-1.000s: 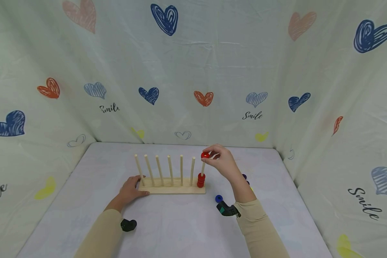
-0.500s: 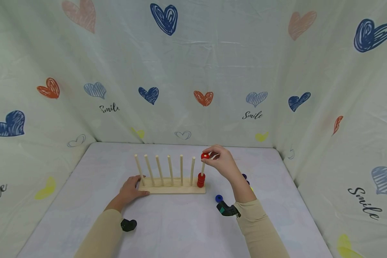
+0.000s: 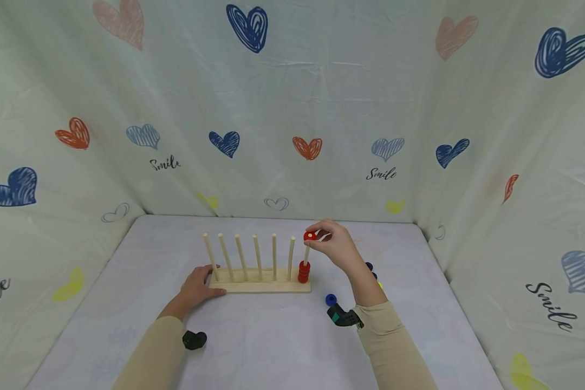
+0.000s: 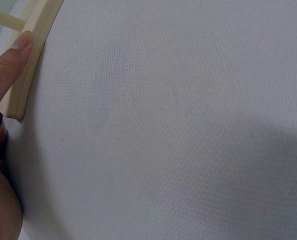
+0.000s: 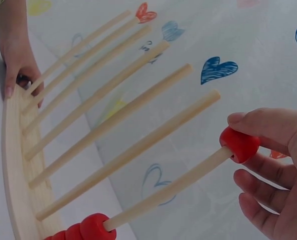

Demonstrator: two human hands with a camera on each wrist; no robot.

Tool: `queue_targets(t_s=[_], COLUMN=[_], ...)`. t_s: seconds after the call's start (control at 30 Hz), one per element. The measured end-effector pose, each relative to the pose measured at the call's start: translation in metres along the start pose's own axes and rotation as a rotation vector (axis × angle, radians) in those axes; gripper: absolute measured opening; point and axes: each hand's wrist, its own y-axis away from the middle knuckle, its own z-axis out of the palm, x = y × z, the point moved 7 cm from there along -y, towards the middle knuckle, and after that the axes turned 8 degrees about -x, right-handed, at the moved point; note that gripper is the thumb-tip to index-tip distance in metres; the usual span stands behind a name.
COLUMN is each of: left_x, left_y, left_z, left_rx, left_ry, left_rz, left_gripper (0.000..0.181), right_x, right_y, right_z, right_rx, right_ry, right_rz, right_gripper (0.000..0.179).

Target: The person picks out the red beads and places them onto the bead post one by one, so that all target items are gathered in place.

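A wooden peg rack point(image 3: 268, 288) with a row of upright pegs stands on the table. My left hand point(image 3: 195, 286) grips its left end, the thumb point(image 4: 13, 57) lying on the base in the left wrist view. Several red beads point(image 3: 304, 273) are stacked low on the rightmost peg point(image 5: 171, 189). At the top of that same peg, my right hand point(image 3: 338, 245) pinches another red bead point(image 5: 242, 145) between thumb and finger. The peg's tip shows in the bead's hole in the head view. All the other pegs are bare.
A blue bead point(image 3: 331, 299) lies on the white table point(image 3: 268, 346) near the right wrist. More blue beads point(image 3: 369, 266) and a yellow piece point(image 3: 381, 285) are partly hidden behind the right forearm. A cloth with printed hearts surrounds the table.
The pinched red bead has come down very slightly, and the peg's pale tip now shows in its hole. My left hand and the rack stay where they were.
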Motion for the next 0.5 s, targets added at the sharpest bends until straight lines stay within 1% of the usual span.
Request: queue_targets(t_s=[0.27, 0.5], left_x=[0.0004, 0.0039], left_y=[0.0003, 0.0023], left_z=[-0.0006, -0.0017], left_rx=[0.003, 0.003], left_ry=[-0.001, 0.002], left_rz=[0.001, 0.0], left_gripper=[0.082, 0.082], right_x=[0.0015, 0.003], right_y=[-0.0004, -0.0008], right_z=[0.0008, 0.0018], right_rx=[-0.006, -0.019], right_ry=[0.005, -0.002], right_rz=[0.009, 0.019], right_gripper=[0.023, 0.024])
